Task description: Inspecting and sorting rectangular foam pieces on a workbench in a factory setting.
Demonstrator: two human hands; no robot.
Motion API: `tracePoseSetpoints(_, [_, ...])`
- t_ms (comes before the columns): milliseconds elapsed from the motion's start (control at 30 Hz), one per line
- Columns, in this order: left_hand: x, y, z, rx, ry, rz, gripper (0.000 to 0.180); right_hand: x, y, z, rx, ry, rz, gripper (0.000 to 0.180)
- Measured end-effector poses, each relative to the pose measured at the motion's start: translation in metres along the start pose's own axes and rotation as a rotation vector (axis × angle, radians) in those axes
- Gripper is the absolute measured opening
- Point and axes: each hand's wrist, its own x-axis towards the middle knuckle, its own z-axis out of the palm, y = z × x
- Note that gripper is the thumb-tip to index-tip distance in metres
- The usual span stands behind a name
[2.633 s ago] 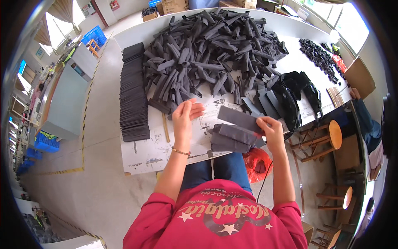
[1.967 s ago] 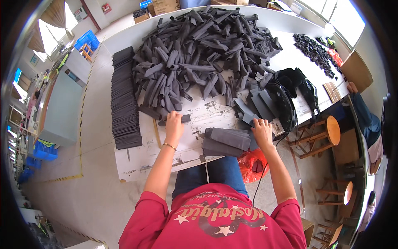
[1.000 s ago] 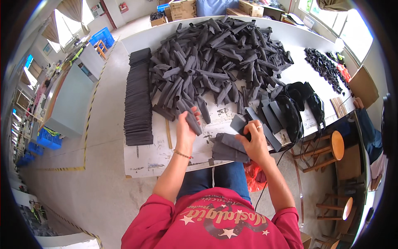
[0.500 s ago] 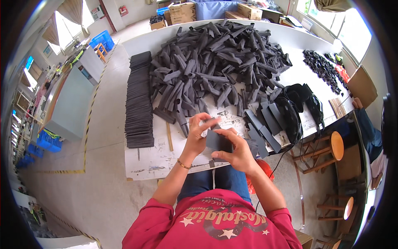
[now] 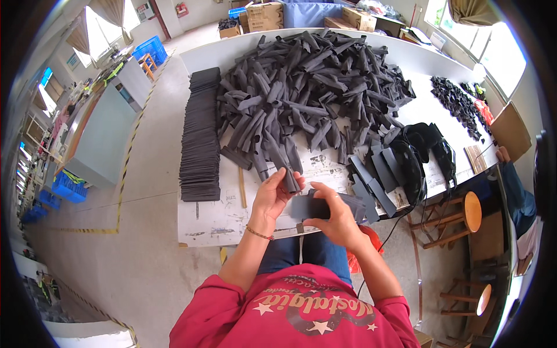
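Note:
My left hand (image 5: 270,200) has its fingers closed round one end of a dark grey fabric tube (image 5: 292,182), just past the table's near edge. Beside it, my right hand (image 5: 339,220) grips a flat dark grey panel (image 5: 306,207) between thumb and fingers. The panel's left end points toward the tube, with a small gap between them. Beyond both hands lies a large heap of similar fabric tubes (image 5: 313,81). Several loose dark panels (image 5: 371,184) lie to the right of my right hand.
A long neat stack of dark fabric pieces (image 5: 201,136) lines the table's left side. Black shiny bundled items (image 5: 413,165) with a cable sit at the right. A wooden stick (image 5: 242,188) lies near the stack. Wooden stools (image 5: 471,207) stand on the floor at right.
My left hand has drawn away from the panel and now holds a fabric tube upright-slanting in its fingers. The right hand keeps its grip on the panel, slightly lower.

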Motion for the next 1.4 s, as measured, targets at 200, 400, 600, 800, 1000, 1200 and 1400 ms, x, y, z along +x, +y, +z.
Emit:
tracePoseSetpoints(200, [0.002, 0.007, -0.001, -0.020, 0.116, 0.123, 0.020, -0.001, 0.009, -0.007, -0.075, 0.072, 0.038, 0.053])
tracePoseSetpoints(400, [0.004, 0.007, -0.003, -0.014, 0.042, 0.130, 0.020, -0.001, 0.013, -0.001, -0.058, 0.158, 0.016, 0.040])
tracePoseSetpoints(600, [0.002, 0.009, 0.000, -0.008, 0.013, 0.090, 0.021, 0.008, 0.020, 0.000, -0.141, 0.273, -0.027, 0.024])
tracePoseSetpoints(800, [0.001, 0.003, 0.003, 0.019, -0.030, 0.041, 0.021, 0.019, 0.023, 0.000, -0.386, 0.300, -0.192, 0.019])
tracePoseSetpoints(1000, [0.000, 0.002, 0.000, 0.007, -0.041, -0.026, 0.021, 0.024, 0.018, -0.003, -0.543, 0.347, -0.315, 0.017])
tracePoseSetpoints(1200, [-0.013, -0.010, 0.019, 0.024, 0.001, 0.100, 0.023, 0.023, 0.018, -0.002, -0.708, 0.359, -0.416, 0.023])
tracePoseSetpoints(1400, [-0.027, -0.022, 0.041, 0.069, 0.016, 0.244, 0.030, 0.021, 0.014, 0.009, -0.705, 0.407, -0.402, 0.033])
